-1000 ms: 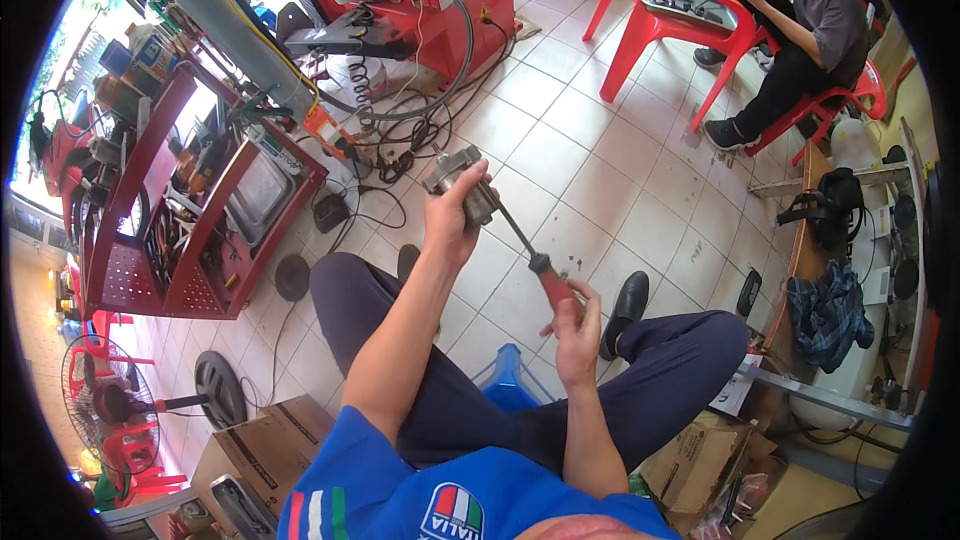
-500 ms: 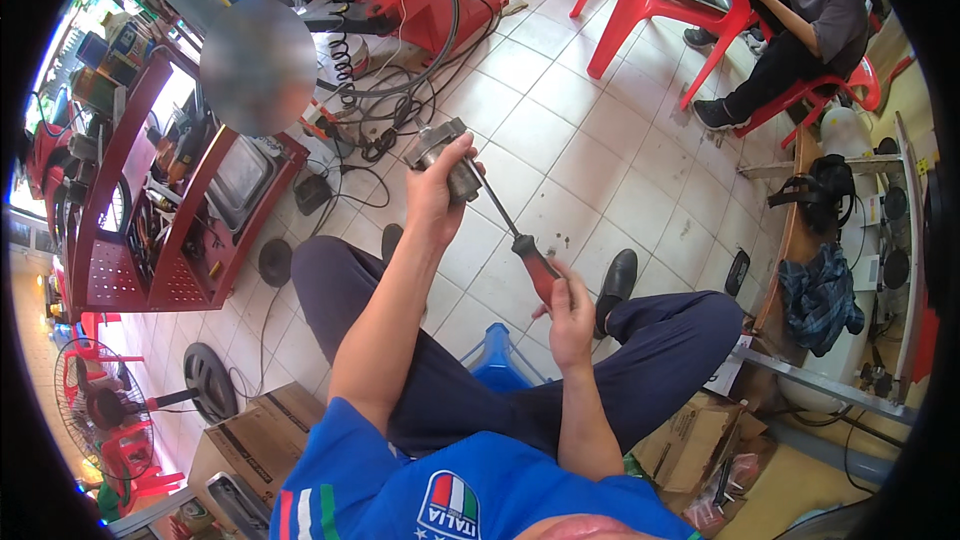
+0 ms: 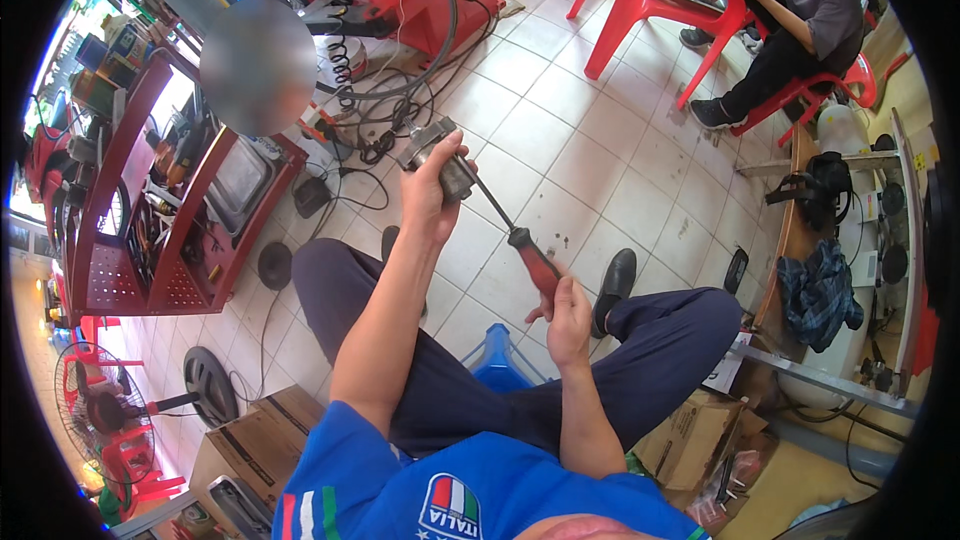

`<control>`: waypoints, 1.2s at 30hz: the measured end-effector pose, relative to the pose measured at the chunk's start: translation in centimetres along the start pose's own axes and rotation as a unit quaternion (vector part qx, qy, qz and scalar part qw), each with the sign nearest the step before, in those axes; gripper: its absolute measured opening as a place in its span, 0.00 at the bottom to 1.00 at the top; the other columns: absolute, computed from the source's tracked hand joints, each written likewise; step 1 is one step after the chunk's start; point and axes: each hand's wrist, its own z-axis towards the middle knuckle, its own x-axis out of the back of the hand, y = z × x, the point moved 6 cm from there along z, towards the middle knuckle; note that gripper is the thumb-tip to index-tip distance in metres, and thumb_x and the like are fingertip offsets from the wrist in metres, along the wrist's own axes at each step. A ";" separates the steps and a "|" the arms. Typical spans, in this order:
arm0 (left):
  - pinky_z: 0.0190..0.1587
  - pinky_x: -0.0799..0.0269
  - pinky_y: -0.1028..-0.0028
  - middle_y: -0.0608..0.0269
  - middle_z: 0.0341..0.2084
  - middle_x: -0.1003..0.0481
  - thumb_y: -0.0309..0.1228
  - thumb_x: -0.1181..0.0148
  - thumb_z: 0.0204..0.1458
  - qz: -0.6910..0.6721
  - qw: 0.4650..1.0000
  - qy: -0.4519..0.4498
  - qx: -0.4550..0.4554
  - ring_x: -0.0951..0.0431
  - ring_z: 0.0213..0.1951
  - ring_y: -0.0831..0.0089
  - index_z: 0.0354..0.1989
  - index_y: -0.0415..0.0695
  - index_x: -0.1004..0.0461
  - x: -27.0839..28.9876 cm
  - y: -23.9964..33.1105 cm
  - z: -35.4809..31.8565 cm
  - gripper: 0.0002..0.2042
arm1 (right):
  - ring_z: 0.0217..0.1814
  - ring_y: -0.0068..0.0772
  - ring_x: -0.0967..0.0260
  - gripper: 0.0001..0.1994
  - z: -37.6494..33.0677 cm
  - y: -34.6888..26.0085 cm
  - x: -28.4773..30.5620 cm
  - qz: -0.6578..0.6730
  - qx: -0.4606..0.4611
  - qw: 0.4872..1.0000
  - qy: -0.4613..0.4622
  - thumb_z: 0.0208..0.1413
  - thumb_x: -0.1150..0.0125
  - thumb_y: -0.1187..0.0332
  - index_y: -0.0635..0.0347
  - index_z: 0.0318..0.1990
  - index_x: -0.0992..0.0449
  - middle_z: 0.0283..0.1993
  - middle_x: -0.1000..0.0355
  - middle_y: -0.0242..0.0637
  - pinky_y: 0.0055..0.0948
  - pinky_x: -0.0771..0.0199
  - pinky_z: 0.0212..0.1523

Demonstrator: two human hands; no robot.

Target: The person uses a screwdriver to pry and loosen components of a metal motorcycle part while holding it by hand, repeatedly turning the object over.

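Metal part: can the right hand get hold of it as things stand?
Probably not directly: the right hand is taken up by the red-handled screwdriver, whose shaft runs up to the metal part in the left hand. Nothing else seems to stand between the hands, so the way looks otherwise free.

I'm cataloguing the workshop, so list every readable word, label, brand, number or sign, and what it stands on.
Shield badge on the blue shirt: upside-down lettering, legible, but not copied out.
Cardboard box at right: dark print, too small to read.
White sheet near it: dark marks, too small to read.
Metal part in the left hand and screwdriver in the right hand: none can be made out.
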 end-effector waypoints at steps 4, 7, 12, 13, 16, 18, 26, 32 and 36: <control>0.36 0.23 0.69 0.59 0.32 0.24 0.29 0.28 0.51 0.003 1.000 0.014 -0.005 0.22 0.31 0.69 0.42 0.40 0.27 0.5 0.5 0.2 0.15 | 0.25 0.25 0.35 0.21 -0.2 -2.0 -1.1 -0.034 0.133 0.989 0.061 0.72 0.53 0.58 0.71 0.57 0.36 0.29 0.30 0.37 0.31 0.21 0.34; 0.36 0.23 0.69 0.60 0.33 0.25 0.29 0.28 0.51 0.016 0.999 -0.007 -0.032 0.23 0.31 0.70 0.43 0.40 0.27 0.4 0.8 0.1 0.15 | 0.25 0.24 0.35 0.20 0.0 -1.2 -0.8 0.034 0.043 0.998 -0.028 0.72 0.52 0.59 0.70 0.59 0.37 0.26 0.30 0.35 0.30 0.23 0.32; 0.36 0.23 0.69 0.61 0.33 0.25 0.29 0.28 0.51 0.015 0.999 -0.032 -0.027 0.23 0.32 0.71 0.45 0.41 0.28 -1.1 0.0 -0.8 0.17 | 0.23 0.22 0.39 0.19 0.3 2.4 0.9 0.146 -0.130 0.978 -0.072 0.72 0.52 0.59 0.68 0.57 0.36 0.23 0.33 0.32 0.28 0.27 0.30; 0.37 0.23 0.69 0.61 0.33 0.25 0.29 0.28 0.50 0.017 0.999 -0.024 -0.025 0.23 0.32 0.71 0.44 0.41 0.28 -1.0 -0.1 -0.7 0.17 | 0.23 0.22 0.40 0.19 0.5 2.6 1.2 0.126 -0.121 0.983 -0.054 0.72 0.52 0.59 0.68 0.57 0.36 0.24 0.34 0.32 0.27 0.27 0.31; 0.37 0.23 0.69 0.61 0.33 0.26 0.29 0.27 0.50 0.019 1.000 -0.003 -0.023 0.23 0.32 0.71 0.44 0.40 0.28 -0.6 -0.1 -0.4 0.17 | 0.22 0.21 0.41 0.18 0.7 0.3 0.9 0.055 0.000 0.998 0.023 0.72 0.51 0.59 0.68 0.55 0.33 0.25 0.33 0.32 0.27 0.26 0.32; 0.37 0.23 0.69 0.60 0.33 0.25 0.29 0.27 0.49 0.022 0.999 0.015 -0.025 0.23 0.32 0.71 0.44 0.40 0.28 0.0 0.1 -0.1 0.17 | 0.22 0.21 0.41 0.18 0.4 -1.7 0.0 0.013 0.084 0.995 0.057 0.72 0.52 0.59 0.68 0.54 0.32 0.26 0.34 0.31 0.27 0.26 0.33; 0.38 0.21 0.69 0.60 0.38 0.27 0.24 0.29 0.50 0.029 0.999 -0.023 -0.026 0.22 0.37 0.71 0.50 0.43 0.37 -0.1 1.3 -0.1 0.24 | 0.28 0.19 0.37 0.17 0.0 -0.9 -0.4 0.062 -0.069 0.993 -0.070 0.70 0.48 0.59 0.68 0.52 0.29 0.28 0.34 0.29 0.28 0.22 0.37; 0.37 0.23 0.67 0.56 0.35 0.25 0.33 0.29 0.53 0.059 0.997 -0.010 -0.055 0.22 0.33 0.68 0.47 0.39 0.30 -0.5 1.6 -0.6 0.19 | 0.28 0.18 0.35 0.19 0.2 -1.5 -0.1 0.030 0.035 0.999 -0.025 0.68 0.44 0.62 0.68 0.57 0.29 0.30 0.31 0.31 0.28 0.22 0.36; 0.37 0.22 0.67 0.56 0.36 0.25 0.45 0.33 0.57 0.000 1.000 -0.005 -0.006 0.22 0.34 0.68 0.48 0.41 0.30 -0.3 0.8 -0.9 0.22 | 0.33 0.19 0.31 0.18 -0.2 -2.1 -0.8 -0.071 0.046 0.996 0.002 0.64 0.39 0.65 0.68 0.56 0.28 0.35 0.26 0.34 0.25 0.24 0.36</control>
